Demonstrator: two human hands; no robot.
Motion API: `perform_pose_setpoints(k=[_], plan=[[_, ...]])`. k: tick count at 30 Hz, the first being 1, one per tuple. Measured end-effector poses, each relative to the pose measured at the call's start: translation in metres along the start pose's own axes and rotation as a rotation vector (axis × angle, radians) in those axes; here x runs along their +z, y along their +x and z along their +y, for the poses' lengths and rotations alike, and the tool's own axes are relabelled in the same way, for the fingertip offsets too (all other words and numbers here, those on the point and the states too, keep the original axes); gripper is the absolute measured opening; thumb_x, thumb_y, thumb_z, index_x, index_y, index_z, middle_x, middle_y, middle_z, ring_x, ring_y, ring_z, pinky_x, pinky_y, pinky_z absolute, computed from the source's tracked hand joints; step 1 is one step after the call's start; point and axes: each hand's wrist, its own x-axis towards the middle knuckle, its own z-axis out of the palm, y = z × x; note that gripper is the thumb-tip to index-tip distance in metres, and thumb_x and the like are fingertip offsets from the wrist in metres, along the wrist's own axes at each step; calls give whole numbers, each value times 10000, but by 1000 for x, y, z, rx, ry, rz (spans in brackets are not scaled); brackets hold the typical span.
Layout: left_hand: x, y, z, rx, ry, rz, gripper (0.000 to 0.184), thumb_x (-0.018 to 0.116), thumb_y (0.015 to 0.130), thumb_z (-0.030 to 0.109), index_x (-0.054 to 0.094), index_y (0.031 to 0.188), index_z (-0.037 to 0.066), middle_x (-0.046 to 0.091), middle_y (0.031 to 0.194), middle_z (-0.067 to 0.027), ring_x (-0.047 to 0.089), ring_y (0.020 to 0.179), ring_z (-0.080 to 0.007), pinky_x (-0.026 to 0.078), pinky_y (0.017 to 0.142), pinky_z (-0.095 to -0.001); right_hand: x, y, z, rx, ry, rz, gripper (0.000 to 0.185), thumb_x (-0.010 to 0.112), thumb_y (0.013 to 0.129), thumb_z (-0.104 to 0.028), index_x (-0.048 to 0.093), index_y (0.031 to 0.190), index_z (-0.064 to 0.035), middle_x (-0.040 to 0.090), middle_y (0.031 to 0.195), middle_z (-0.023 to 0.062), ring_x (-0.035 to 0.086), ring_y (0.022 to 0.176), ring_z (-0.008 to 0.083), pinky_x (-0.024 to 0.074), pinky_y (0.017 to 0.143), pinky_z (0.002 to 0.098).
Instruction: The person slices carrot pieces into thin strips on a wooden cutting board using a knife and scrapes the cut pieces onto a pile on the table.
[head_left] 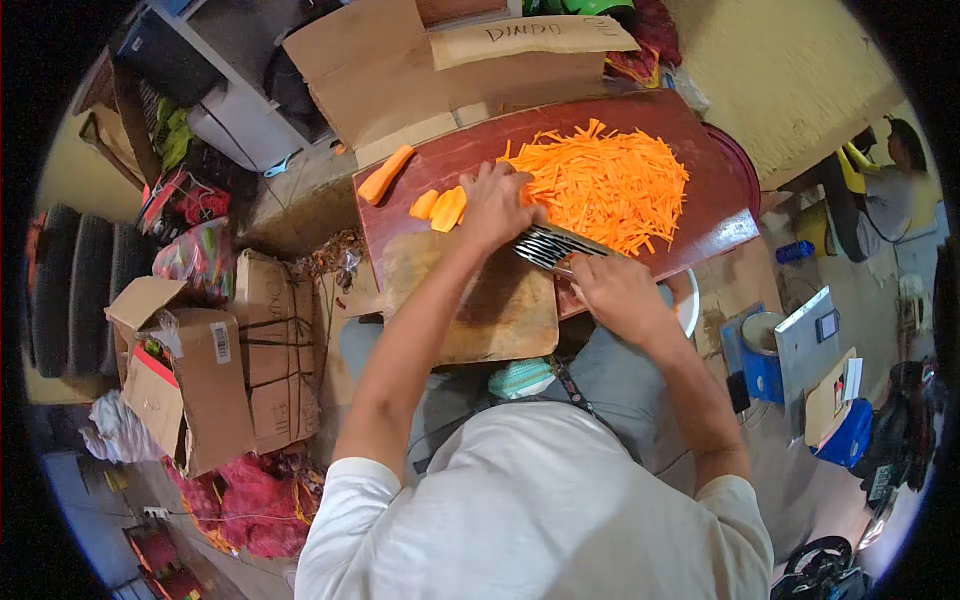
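My right hand [618, 292] is closed round the handle end of a wide metal knife [560, 247], its blade shining with dark and light stripes. Beside the blade, my left hand [494, 205] has its fingers bent down, with orange carrot showing at the fingertips; the hand hides most of what it presses on. A large heap of carrot strips [620, 190] lies just beyond the knife. Left of my left hand are cut carrot chunks [448, 210] and a longer peeled carrot [386, 176]. A worn wooden cutting board [490, 315] lies under my wrists.
The board overlaps a dark red tabletop [715, 165]. Cardboard flaps [375, 70] stand behind it, and a white basin [687, 300] is partly visible by my right knee. Cardboard boxes [205, 390] and red mesh sacks [255, 505] are at left. Another person [895, 200] is at far right.
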Motion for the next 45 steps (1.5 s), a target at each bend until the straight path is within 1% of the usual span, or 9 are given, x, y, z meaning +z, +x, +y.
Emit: perform_pose_setpoints(k=[4, 7, 11, 20, 23, 32, 38, 41, 45], plan=[[23, 8, -39, -68, 7, 165, 402, 883, 834, 321, 832, 1162, 95, 745, 1214, -136, 649, 1202, -338, 397, 1000, -559, 8, -6, 2, 38, 54, 14, 237, 703, 987, -180, 624, 1134, -13, 715, 892, 154, 738, 845, 376, 592, 716, 487], [18, -7, -61, -191, -218, -67, 367, 878, 844, 306, 835, 1122, 71, 751, 1192, -143, 650, 1199, -363, 406, 983, -568, 23, -11, -4, 53, 76, -51, 233, 714, 983, -182, 618, 1117, -17, 716, 892, 155, 740, 850, 376, 591, 714, 484], [17, -36, -57, -137, -119, 131, 338, 882, 854, 291, 839, 1093, 57, 759, 1161, -156, 679, 1128, -386, 465, 989, -553, 35, -14, -22, 59, 192, -77, 281, 747, 961, -193, 616, 1133, -13, 719, 928, 170, 738, 867, 391, 589, 719, 494], [11, -47, -66, -50, 65, 7, 203, 781, 850, 145, 840, 1040, 105, 755, 1118, -121, 624, 1126, -356, 396, 933, -538, 56, -33, -58, 114, 324, -93, 415, 779, 929, -194, 582, 1239, 0, 712, 988, 199, 740, 929, 395, 585, 744, 492], [13, -42, -66, -17, 92, -3, 164, 750, 845, 121, 825, 989, 92, 762, 1081, -118, 642, 1096, -358, 405, 919, -536, 53, -36, -65, 71, 328, -50, 286, 704, 963, -179, 604, 1149, 14, 713, 917, 185, 748, 869, 376, 608, 747, 472], [9, -37, -74, 156, 254, 7, 188, 711, 795, 32, 753, 976, 61, 755, 1032, -158, 681, 1040, -353, 435, 908, -518, 75, -51, -69, 96, 287, -46, 537, 759, 973, -245, 563, 1378, 47, 705, 998, 194, 740, 907, 373, 604, 761, 464], [2, -60, -80, -17, -82, 218, 340, 641, 812, -67, 753, 1127, -12, 739, 1046, -232, 696, 1000, -437, 526, 883, -520, 69, -56, -72, 115, 218, -18, 509, 703, 1004, -267, 608, 1389, 52, 727, 1037, 179, 756, 898, 317, 625, 760, 411], [-14, -88, -52, -278, -211, 271, 383, 593, 783, -115, 734, 1137, -71, 697, 933, -265, 679, 900, -443, 533, 812, -500, 71, -59, -71, 81, 209, 43, 528, 705, 1006, -269, 597, 1411, 52, 732, 1065, 187, 757, 896, 330, 629, 775, 422], [-13, -127, -49, -304, -243, 218, 324, 627, 851, -100, 750, 1149, -60, 719, 978, -271, 711, 924, -442, 557, 831, -477, 70, -61, -75, 159, 320, -57, 541, 744, 993, -243, 574, 1430, 25, 701, 1064, 212, 733, 913, 402, 603, 791, 482]])
